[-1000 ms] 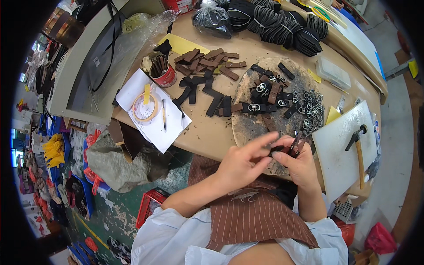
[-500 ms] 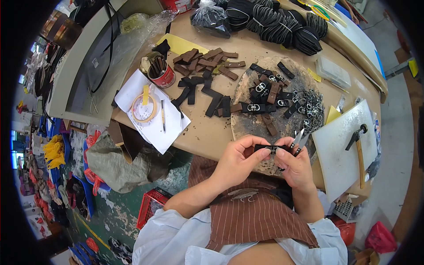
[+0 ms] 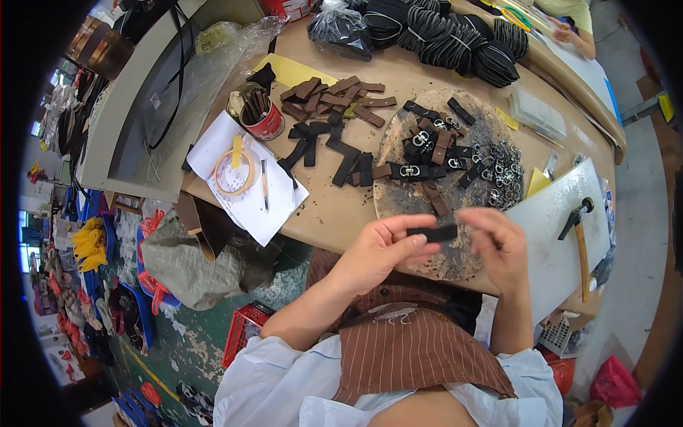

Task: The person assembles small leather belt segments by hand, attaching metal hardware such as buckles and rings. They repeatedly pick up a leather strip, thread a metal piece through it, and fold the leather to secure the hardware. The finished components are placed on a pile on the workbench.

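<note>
A short black strap piece (image 3: 444,233) is pinched in my left hand (image 3: 377,256), its free end pointing right. My right hand (image 3: 501,249) is raised just beyond that end, fingers apart and slightly blurred, with nothing visible in it. Both hands are above the near edge of a worn round block (image 3: 398,203). On the block lie black and brown strap pieces, some fitted with silver buckles (image 3: 410,171). A heap of small metal buckles (image 3: 504,174) covers its right side.
Brown strap pieces (image 3: 370,116) and black ones (image 3: 346,160) lie left of the block. A tape roll (image 3: 249,178) and pen (image 3: 265,186) rest on white paper. At right, a hammer (image 3: 582,252) lies on a white board (image 3: 544,245). Another person's hand (image 3: 565,33) shows top right.
My right hand has moved off the strap, up and right; the scissors it held no longer show. My left hand keeps the strap. Another person's arm has appeared top right.
</note>
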`<state>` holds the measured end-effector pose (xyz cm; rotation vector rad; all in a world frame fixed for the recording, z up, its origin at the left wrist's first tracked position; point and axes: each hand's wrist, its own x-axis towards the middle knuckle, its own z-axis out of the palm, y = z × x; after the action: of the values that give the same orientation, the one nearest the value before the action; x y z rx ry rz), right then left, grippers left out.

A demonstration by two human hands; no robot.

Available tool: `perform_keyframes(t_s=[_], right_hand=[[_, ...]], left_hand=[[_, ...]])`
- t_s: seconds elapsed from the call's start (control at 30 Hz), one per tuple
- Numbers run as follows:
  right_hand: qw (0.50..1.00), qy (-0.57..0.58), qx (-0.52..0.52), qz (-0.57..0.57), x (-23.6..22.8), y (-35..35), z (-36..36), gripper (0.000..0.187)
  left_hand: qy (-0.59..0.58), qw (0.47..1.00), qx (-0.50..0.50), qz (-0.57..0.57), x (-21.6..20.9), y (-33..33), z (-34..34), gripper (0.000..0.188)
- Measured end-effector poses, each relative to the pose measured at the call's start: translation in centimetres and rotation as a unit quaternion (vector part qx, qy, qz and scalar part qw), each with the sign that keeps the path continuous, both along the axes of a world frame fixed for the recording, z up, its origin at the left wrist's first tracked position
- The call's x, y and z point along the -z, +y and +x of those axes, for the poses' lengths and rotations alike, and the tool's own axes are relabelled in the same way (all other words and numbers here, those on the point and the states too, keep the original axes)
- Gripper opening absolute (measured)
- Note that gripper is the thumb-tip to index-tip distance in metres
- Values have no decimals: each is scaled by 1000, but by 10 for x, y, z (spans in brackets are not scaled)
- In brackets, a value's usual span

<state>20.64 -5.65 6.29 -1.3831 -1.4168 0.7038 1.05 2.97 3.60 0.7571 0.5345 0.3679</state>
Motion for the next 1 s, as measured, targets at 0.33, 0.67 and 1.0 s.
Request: perform_keyframes(t_s=[0.33, 0.67, 1.0], right_hand=[[984, -127, 26, -126, -2, -10, -37, 21], [977, -195, 37, -83, 6, -1, -42, 21], [905, 278, -93, -307, 3, -2, -23, 32]], left_hand=[[-25, 984, -159, 71, 3, -13, 15, 33], [-49, 980, -143, 131, 4, -16, 15, 34], [-55, 979, -148, 128, 7, -18, 14, 33]])
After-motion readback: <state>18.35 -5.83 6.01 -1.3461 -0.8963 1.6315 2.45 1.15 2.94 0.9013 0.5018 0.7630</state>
